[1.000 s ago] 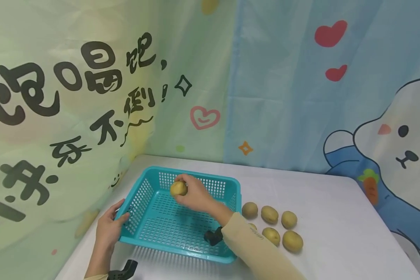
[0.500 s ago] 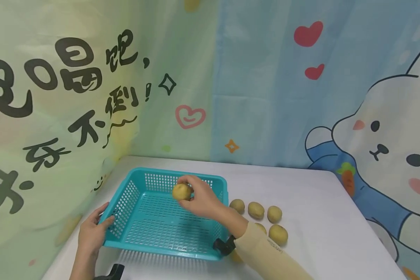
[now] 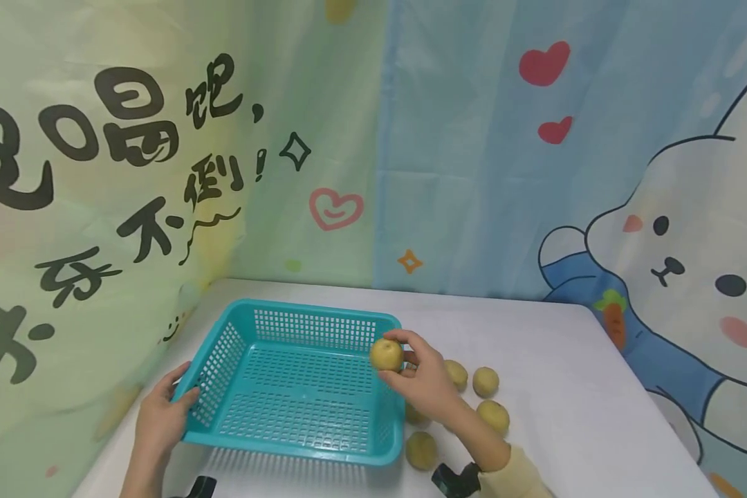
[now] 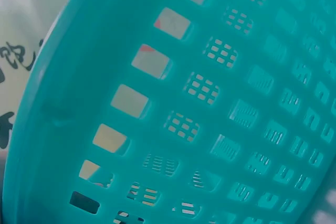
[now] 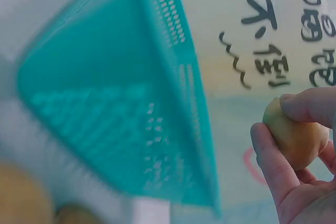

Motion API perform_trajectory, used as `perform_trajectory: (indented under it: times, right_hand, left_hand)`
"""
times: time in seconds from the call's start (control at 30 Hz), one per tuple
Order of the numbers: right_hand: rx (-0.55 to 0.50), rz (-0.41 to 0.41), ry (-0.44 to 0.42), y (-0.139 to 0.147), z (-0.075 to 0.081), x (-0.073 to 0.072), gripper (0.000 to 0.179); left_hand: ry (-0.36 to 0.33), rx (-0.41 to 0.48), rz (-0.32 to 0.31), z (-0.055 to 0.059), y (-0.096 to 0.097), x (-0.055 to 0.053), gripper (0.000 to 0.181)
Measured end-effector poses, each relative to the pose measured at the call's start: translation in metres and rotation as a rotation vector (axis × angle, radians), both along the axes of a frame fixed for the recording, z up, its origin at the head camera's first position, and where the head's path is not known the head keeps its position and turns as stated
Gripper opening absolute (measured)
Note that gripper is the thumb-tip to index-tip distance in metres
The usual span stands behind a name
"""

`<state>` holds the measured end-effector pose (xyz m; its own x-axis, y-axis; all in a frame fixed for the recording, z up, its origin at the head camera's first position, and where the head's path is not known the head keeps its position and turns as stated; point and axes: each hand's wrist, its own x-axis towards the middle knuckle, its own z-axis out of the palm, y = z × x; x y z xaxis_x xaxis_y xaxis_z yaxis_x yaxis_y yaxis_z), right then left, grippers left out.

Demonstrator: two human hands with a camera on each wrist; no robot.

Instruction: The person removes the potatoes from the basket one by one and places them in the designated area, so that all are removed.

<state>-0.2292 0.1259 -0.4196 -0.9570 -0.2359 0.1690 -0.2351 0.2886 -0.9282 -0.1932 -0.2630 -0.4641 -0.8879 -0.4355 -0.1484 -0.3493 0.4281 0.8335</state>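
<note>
My left hand [image 3: 162, 415] grips the left rim of a turquoise mesh basket [image 3: 286, 450], thumb inside the wall. The left wrist view is filled by the basket's perforated wall [image 4: 68, 77]; the hand is out of sight there. My right hand [image 3: 429, 380] holds a yellowish-brown potato [image 3: 386, 355] between thumb and fingers, over the basket's right rim. The right wrist view has the thumb and fingers around the potato [image 5: 296, 135], with the basket [image 5: 100, 114] blurred to the left. The basket's bare mesh floor shows in the head view.
Several more potatoes lie on the white table right of the basket, among them a near potato [image 3: 421, 451] and a far potato [image 3: 485, 382]. My right hand and forearm partly cover some. A printed curtain [image 3: 460, 173] hangs behind the table.
My right hand has carried the potato from over the basket's middle to its right rim. The left hand keeps its grip on the basket. The head view has turned slightly right.
</note>
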Motion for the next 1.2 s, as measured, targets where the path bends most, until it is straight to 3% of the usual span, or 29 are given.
perform_trajectory:
  times: [0.17,0.2,0.23,0.4,0.43,0.47,0.53,0.77,0.9,1.2]
  right_hand:
    - [-0.028,-0.092,-0.036,0.029,-0.012,0.015,0.055]
    - [-0.035,-0.109,-0.045,0.034,-0.014,0.019,0.056]
    - [-0.052,-0.117,-0.060,0.039,-0.016,0.022,0.056]
    - [-0.076,-0.194,-0.145,0.060,-0.026,0.037,0.058]
    - [-0.081,-0.206,-0.160,0.063,-0.029,0.040,0.059]
    - [-0.080,-0.215,-0.168,0.066,-0.033,0.042,0.059]
    - [-0.065,-0.235,-0.181,0.071,-0.040,0.048,0.060]
    - [-0.028,-0.281,-0.230,0.085,-0.066,0.065,0.058]
    - [-0.046,-0.301,-0.297,0.087,-0.074,0.074,0.060]
    - [0.067,-0.343,-0.376,0.098,-0.088,0.091,0.063]
  left_hand:
    - [0.003,-0.027,0.017,0.001,-0.002,0.002,0.057]
    - [0.014,-0.035,0.020,-0.008,-0.006,-0.002,0.057]
    - [0.019,-0.032,0.018,-0.009,-0.006,-0.003,0.057]
    - [0.027,-0.047,0.003,-0.007,-0.006,-0.007,0.057]
    - [0.022,-0.042,-0.005,0.001,-0.002,-0.005,0.057]
    - [0.019,-0.059,-0.001,0.000,-0.001,-0.005,0.057]
    - [0.009,-0.074,0.004,-0.006,-0.004,-0.008,0.057]
    - [0.017,-0.129,-0.015,-0.058,-0.033,-0.026,0.061]
    - [0.022,-0.165,-0.016,-0.079,-0.043,-0.033,0.060]
    - [0.043,-0.153,-0.009,-0.090,-0.044,-0.035,0.058]
